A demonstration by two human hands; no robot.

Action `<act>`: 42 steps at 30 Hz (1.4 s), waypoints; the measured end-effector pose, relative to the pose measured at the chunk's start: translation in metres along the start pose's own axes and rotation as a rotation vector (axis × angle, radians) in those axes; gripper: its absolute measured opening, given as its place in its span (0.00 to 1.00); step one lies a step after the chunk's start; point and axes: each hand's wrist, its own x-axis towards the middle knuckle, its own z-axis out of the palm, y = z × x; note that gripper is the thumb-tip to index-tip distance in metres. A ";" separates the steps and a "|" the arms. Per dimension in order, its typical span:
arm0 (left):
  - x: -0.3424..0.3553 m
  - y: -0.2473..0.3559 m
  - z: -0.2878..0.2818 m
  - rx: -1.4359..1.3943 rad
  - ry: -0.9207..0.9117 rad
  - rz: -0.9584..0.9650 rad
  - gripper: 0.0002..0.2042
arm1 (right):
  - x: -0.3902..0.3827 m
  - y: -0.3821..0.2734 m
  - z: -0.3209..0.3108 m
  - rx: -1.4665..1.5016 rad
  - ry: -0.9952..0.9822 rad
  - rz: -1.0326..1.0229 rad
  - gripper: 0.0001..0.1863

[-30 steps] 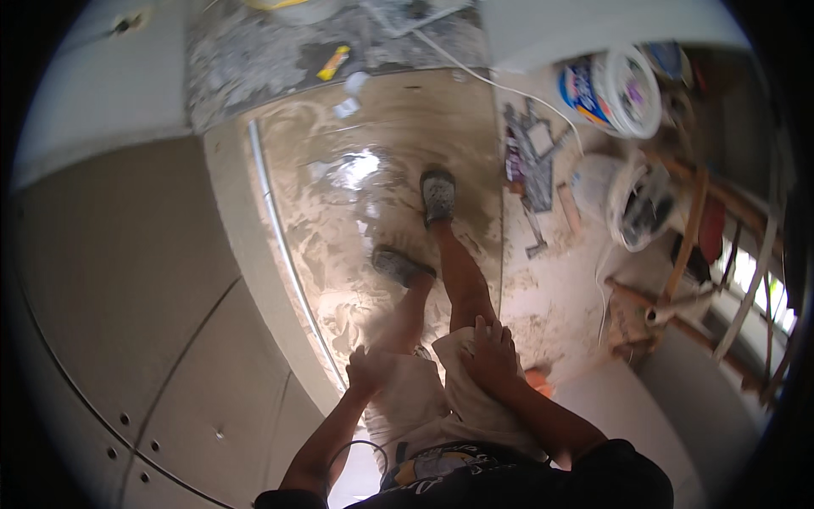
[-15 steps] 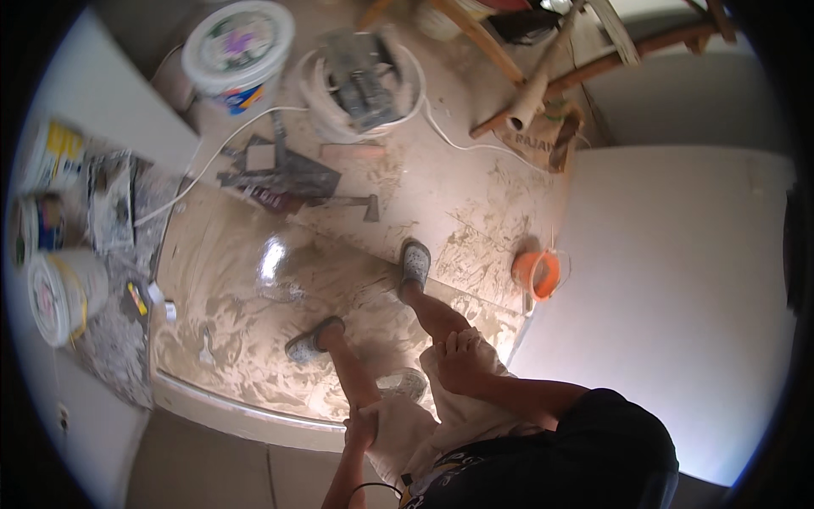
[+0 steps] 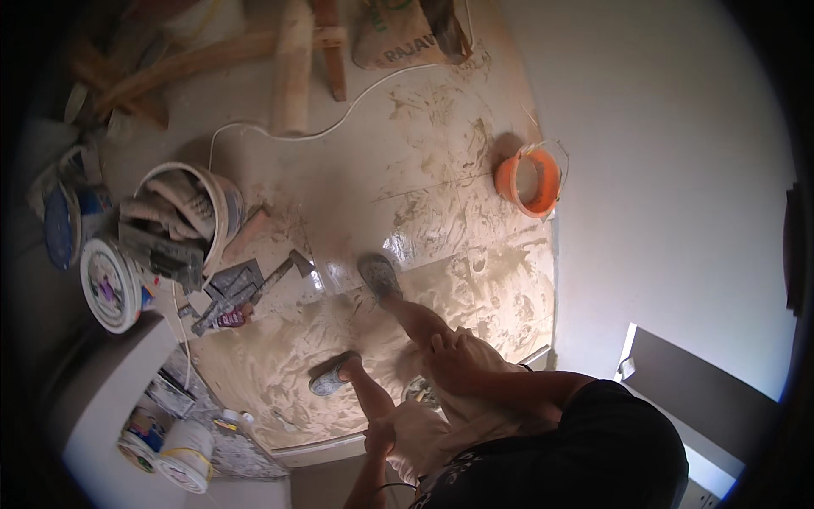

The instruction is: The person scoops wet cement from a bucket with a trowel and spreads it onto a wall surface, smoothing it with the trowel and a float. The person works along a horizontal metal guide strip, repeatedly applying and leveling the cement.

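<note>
Lit unevenly: dim nr floor's (image 3: 339,187) far-left corner, brighter twd right edge & white wall (image 3: 661,212). Glaring in small wet spots mid-floor. Slightly soft; bent, blacked out at rim.

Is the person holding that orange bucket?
No, the left grip and right grip are both at the pale shorts, well apart from the orange bucket.

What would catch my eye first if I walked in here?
Probably the bright orange bucket by the pale wall, upper right. Next, the smeared floor around the speckled grey clogs, mid-picture, and the filled white bucket at left, near a hammer-like tool lying on the floor. Lower down, the right hand and left hand touch the pale shorts.
</note>
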 end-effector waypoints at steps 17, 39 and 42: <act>-0.039 0.190 -0.095 0.690 0.119 0.023 0.34 | -0.060 0.210 0.075 1.228 0.560 0.761 0.14; -0.023 0.400 0.043 1.126 -0.011 -0.393 0.35 | 0.106 0.754 0.313 0.350 0.112 0.935 0.19; -0.032 0.411 0.038 1.060 -0.042 -0.488 0.36 | 0.082 0.754 0.312 0.432 0.284 0.875 0.16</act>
